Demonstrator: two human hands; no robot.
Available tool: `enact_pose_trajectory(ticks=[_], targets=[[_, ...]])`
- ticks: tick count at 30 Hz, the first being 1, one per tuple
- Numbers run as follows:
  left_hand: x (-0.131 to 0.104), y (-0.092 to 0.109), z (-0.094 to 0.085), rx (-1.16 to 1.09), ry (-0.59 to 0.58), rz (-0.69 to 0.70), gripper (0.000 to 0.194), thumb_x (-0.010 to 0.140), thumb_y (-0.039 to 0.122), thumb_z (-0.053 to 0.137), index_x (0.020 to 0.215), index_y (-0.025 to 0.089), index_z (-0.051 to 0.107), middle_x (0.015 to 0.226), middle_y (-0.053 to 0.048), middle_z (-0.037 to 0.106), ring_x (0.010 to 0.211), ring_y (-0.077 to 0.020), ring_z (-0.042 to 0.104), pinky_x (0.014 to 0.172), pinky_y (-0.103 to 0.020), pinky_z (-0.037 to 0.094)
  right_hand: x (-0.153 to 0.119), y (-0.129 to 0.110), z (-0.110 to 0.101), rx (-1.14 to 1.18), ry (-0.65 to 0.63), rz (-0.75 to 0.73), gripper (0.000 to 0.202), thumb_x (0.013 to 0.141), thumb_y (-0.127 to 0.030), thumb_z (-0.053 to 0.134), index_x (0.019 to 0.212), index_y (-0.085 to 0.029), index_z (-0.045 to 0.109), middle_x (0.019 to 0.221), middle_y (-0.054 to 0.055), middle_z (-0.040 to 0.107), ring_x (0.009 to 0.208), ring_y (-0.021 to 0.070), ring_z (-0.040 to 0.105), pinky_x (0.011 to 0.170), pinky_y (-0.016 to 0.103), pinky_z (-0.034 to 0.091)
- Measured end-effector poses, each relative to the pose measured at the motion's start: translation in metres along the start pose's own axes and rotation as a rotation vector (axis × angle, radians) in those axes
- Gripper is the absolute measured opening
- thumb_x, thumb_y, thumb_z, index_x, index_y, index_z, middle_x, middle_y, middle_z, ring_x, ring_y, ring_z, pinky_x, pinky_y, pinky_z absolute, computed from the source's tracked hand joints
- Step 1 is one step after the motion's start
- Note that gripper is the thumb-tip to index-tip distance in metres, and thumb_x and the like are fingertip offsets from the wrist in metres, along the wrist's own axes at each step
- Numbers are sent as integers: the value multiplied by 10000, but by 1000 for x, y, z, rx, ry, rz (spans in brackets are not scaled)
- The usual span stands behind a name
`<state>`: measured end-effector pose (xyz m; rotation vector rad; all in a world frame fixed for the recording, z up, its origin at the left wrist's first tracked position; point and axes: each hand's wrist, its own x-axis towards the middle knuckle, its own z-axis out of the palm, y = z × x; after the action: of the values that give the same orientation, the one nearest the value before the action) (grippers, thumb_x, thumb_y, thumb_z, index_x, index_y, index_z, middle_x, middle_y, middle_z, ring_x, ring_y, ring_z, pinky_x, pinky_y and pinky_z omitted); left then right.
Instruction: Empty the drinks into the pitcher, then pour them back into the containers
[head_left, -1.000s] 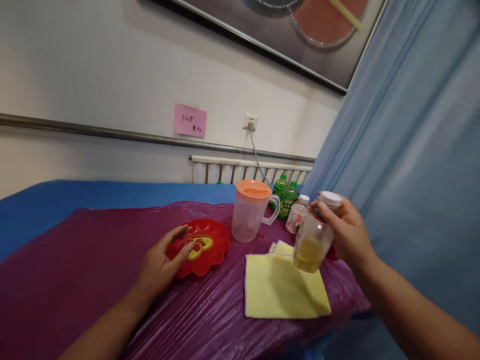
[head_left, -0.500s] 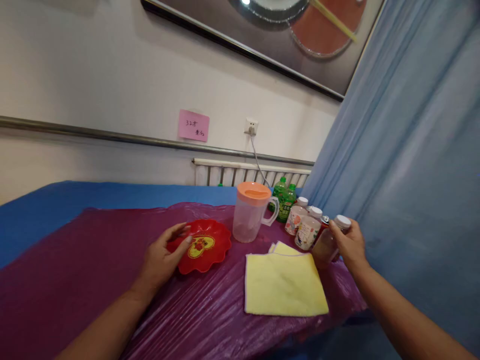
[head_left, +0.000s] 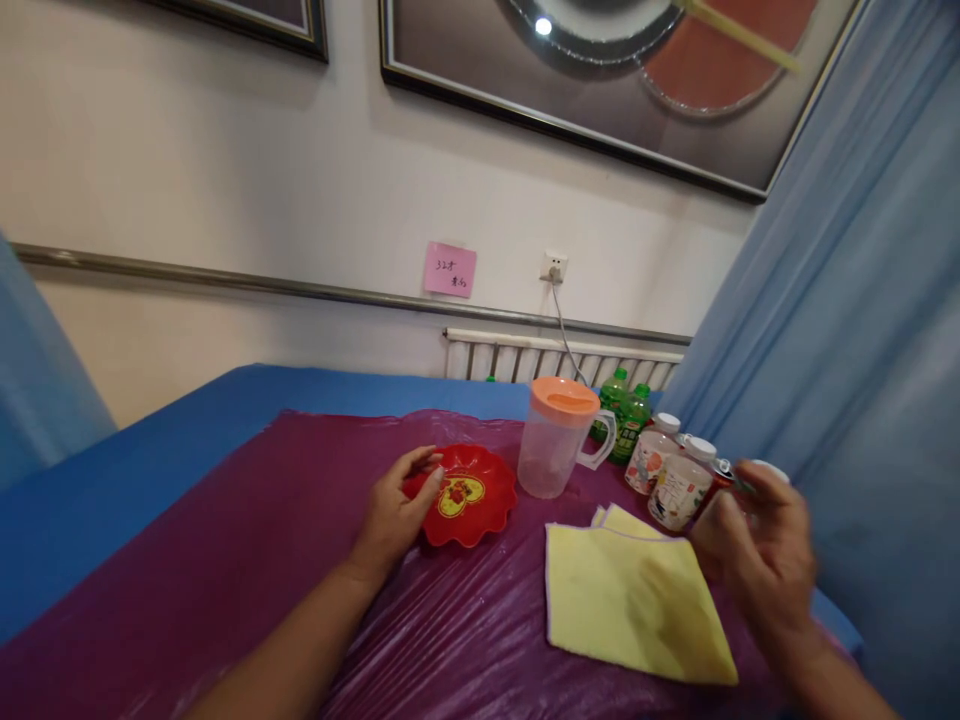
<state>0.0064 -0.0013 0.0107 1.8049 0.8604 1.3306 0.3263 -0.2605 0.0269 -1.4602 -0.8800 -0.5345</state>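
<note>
One tabletop [head_left: 225,530], purple over blue, spans the lower frame. At its lower right lies one folded yellow cloth [head_left: 630,600]; right of centre stands one orange-lidded pitcher [head_left: 555,455]. Near centre sits one red plate [head_left: 480,520], the person's left hand [head_left: 397,515] open at its left edge. At right, the right hand [head_left: 776,550] has bent fingers before one white-capped bottle [head_left: 774,468]; whether it grips cannot be told. Beside it stand two labelled bottles [head_left: 679,490], two green bottles [head_left: 634,425] and one can [head_left: 722,470].

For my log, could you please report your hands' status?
Left hand open at red plate. Right hand at rightmost bottle, partly hiding it; grip unclear. Yellow cloth nearby.
</note>
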Motion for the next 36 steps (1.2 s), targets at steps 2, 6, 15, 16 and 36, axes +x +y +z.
enact_pose_trajectory(ticks=[2, 6, 15, 16, 36], targets=[[0, 0, -2, 13, 12, 13, 391, 820, 420, 663, 1123, 173, 673, 1045, -106, 767, 975, -245, 724, 943, -426, 570, -22, -25, 23, 154, -163, 36, 435, 906, -418, 617, 1287, -214, 563, 1274, 130, 587, 1207, 274, 564, 1045, 520, 442], [3, -2, -9, 39, 67, 26, 405, 831, 420, 653, 1138, 157, 678, 999, -99, 761, 933, -231, 722, 907, -394, 575, -63, -65, 74, 316, -390, 182, 331, 929, -369, 614, 1228, -227, 610, 1199, 109, 656, 1124, 241, 625, 965, 420, 511], [8, 10, -24, 95, 163, 141, 467, 856, 404, 649, 1260, 169, 655, 805, 2, 707, 758, -154, 684, 817, -285, 562, -94, -106, 154, 660, -685, 320, 482, 935, -304, 598, 1405, -244, 511, 998, 47, 750, 871, 184, 707, 790, 340, 583], [7, 14, -25, 99, 181, 163, 483, 865, 399, 644, 1291, 172, 638, 775, 14, 699, 731, -145, 677, 811, -278, 560, -89, -110, 157, 662, -685, 281, 528, 945, -283, 582, 1456, -234, 457, 1005, 52, 749, 872, 174, 704, 800, 336, 580], [-2, 84, -48, 410, 417, 633, 955, 901, 283, 641, 1607, 290, -2, 784, 43, 693, 706, -187, 678, 906, -420, 554, -24, -168, 147, 636, -14, -255, 912, 955, -138, 462, 1583, -393, -147, 860, -14, 667, 716, 202, 612, 820, 475, 519]])
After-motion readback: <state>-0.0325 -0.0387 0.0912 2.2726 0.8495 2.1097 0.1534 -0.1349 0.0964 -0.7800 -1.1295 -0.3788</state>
